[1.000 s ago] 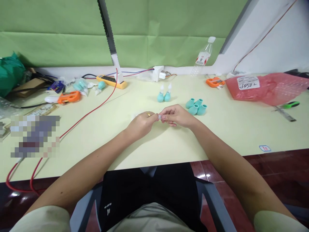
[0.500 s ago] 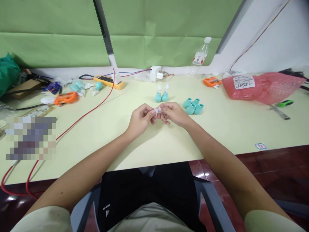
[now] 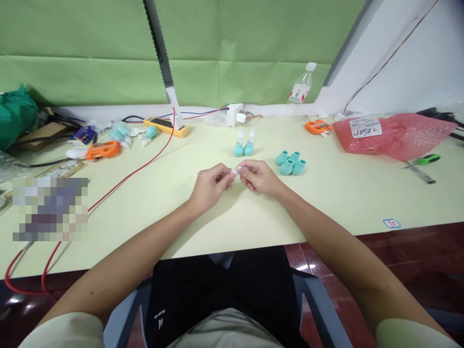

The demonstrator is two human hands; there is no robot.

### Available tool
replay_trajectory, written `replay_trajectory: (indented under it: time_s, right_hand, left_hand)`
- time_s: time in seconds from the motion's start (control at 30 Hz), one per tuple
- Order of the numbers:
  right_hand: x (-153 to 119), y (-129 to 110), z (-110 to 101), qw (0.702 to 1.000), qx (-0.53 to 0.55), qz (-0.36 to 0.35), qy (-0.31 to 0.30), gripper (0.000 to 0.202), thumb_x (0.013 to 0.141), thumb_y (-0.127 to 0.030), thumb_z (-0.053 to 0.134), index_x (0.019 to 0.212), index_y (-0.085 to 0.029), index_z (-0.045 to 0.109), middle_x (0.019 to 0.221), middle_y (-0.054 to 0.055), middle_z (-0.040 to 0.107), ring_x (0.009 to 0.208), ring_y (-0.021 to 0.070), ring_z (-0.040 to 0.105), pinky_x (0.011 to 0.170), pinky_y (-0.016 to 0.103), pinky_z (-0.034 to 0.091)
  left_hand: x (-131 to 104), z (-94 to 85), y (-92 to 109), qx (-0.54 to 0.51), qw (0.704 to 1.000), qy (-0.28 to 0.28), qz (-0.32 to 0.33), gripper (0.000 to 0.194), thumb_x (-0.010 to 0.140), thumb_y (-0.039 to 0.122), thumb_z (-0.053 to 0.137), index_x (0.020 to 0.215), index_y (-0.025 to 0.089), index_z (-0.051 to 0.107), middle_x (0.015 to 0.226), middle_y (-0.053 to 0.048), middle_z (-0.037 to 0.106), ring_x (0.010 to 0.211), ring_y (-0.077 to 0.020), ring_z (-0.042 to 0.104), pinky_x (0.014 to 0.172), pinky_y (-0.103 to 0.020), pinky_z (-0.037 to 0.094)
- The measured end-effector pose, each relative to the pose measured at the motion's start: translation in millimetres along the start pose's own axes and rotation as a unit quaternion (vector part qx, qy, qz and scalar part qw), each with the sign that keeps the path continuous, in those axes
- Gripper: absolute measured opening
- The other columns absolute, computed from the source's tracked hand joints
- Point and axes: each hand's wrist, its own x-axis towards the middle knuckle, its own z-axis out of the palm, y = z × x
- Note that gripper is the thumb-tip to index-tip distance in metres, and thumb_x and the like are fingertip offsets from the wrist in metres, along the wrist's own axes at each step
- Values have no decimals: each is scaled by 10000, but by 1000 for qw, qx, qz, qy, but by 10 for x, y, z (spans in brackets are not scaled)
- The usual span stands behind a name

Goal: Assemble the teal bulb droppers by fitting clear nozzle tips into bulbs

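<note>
Above the pale table, my left hand and my right hand meet fingertip to fingertip. Both pinch a small whitish translucent piece, mostly covered by the fingers; whether it is one part or two cannot be made out. Just beyond the hands stand two teal bulbs with clear pointed tips. To the right of them sits a group of several teal bulbs with open necks and no tips.
A clear bottle stands at the back. On the right lie an orange tool, a red bubble-wrap bag and a green-handled tool. A red cable, a yellow meter and another orange tool are on the left.
The fingers of my right hand have curled in more, and the grip on the small piece has shifted slightly. The whole view has tilted a little.
</note>
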Motion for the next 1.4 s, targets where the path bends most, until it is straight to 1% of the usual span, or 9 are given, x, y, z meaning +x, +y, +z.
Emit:
replay_trajectory:
  time_s: [0.13, 0.53, 0.6, 0.67, 0.73, 0.8, 0.93, 1.03, 1.4]
  right_hand:
    - [-9, -53, -32, 999, 9, 12, -40, 485, 916, -657, 641, 880, -174, 626, 576, -45, 558, 372, 82, 466, 345, 221, 341]
    - [-27, -79, -86, 992, -48, 23, -116, 556, 939, -677, 580, 789, -151, 681, 659, 34, 641, 504, 126, 582, 451, 253, 469]
    - [-19, -85, -117, 993, -92, -3, -77, 551, 954, -663, 552, 798, -156, 696, 656, 37, 642, 514, 136, 576, 475, 270, 473]
    - [-4, -113, -231, 980, -176, -83, 46, 469, 975, -587, 550, 862, -168, 728, 700, 46, 659, 575, 156, 587, 556, 303, 503]
    - [11, -129, -436, 920, -289, -170, 205, 331, 983, -455, 555, 932, -190, 747, 832, 75, 702, 749, 204, 637, 738, 367, 543]
    - [18, -107, -692, 860, -382, -181, 286, 226, 957, -337, 563, 963, -206, 747, 923, 93, 716, 904, 254, 646, 897, 438, 525]
    - [0, 29, -1090, 815, -499, -36, 292, 222, 853, -231, 632, 1022, -171, 761, 987, 146, 707, 1106, 354, 574, 1012, 533, 463]
    - [-18, 97, -1162, 801, -525, 31, 286, 268, 837, -243, 655, 1053, -143, 777, 1052, 180, 689, 1172, 390, 522, 1020, 544, 452]
    - [-38, 129, -1164, 791, -526, 78, 302, 348, 798, -180, 639, 1120, -179, 770, 1095, 163, 700, 1177, 395, 507, 1013, 583, 448]
  left_hand:
    - [-20, 2, 69, 42, 999, 7, 26, 229, 943, 419, 676, 917, 192, 679, 720, -13, 699, 645, -136, 673, 651, -275, 547]
    - [35, 46, 94, -122, 992, 19, -15, 275, 827, 351, 806, 1015, 177, 705, 795, 0, 660, 690, -108, 607, 654, -258, 522]
    - [39, 42, 86, -106, 994, 30, -16, 245, 839, 357, 790, 979, 172, 708, 855, -17, 675, 733, -112, 612, 663, -254, 526]
    - [40, 48, 89, -109, 993, 40, -16, 227, 864, 360, 757, 967, 167, 695, 929, -36, 682, 787, -124, 631, 670, -257, 545]
    - [40, 64, 100, -136, 990, 44, -20, 223, 896, 349, 709, 1016, 166, 666, 956, -48, 676, 811, -136, 650, 664, -268, 571]
    - [41, 83, 113, -173, 983, 42, -35, 259, 916, 320, 662, 1125, 177, 611, 936, -40, 664, 784, -139, 666, 647, -284, 595]
    - [54, 98, 138, -235, 969, 34, -74, 438, 907, 259, 616, 1321, 238, 473, 898, 0, 639, 679, -127, 672, 583, -290, 601]
    - [69, 83, 148, -253, 963, 21, -86, 420, 894, 253, 609, 1301, 225, 509, 919, -11, 625, 683, -134, 680, 549, -282, 584]
    - [59, 127, 39, -262, 962, -24, -70, 838, 711, 153, 845, 1439, 254, 442, 1079, -56, 639, 890, -170, 691, 642, -286, 608]
